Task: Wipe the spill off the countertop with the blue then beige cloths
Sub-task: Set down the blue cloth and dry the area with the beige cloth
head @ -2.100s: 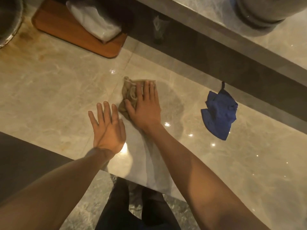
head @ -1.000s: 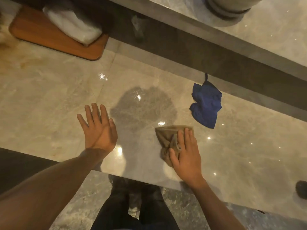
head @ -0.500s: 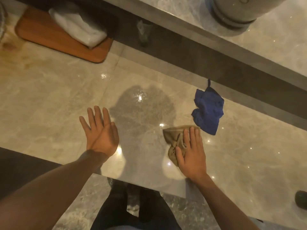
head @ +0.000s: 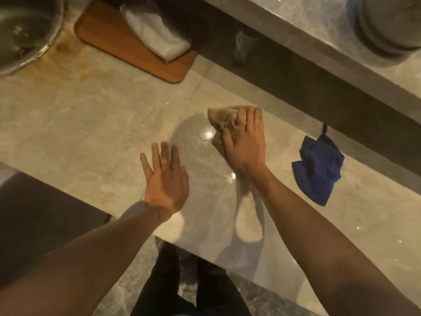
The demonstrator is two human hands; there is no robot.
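My right hand [head: 245, 142] presses flat on the crumpled beige cloth [head: 222, 117] at the far side of the marble countertop [head: 95, 124], fingers spread over it. A greyish damp patch [head: 193, 142] lies just left of the cloth. My left hand [head: 165, 181] rests palm down on the counter near its front edge, fingers apart, holding nothing. The blue cloth [head: 319, 169] lies bunched on the counter to the right, apart from both hands.
A wooden board [head: 118, 44] with a white bag [head: 155, 35] on it sits at the back left. A metal bowl [head: 25, 30] stands at the far left. A raised ledge [head: 319, 49] runs behind, carrying a round grey vessel [head: 391, 21]. A small glass [head: 242, 49] stands below the ledge.
My right hand has slid the beige cloth away from the front edge toward the back of the counter, across the damp patch. The left hand and blue cloth stay put.
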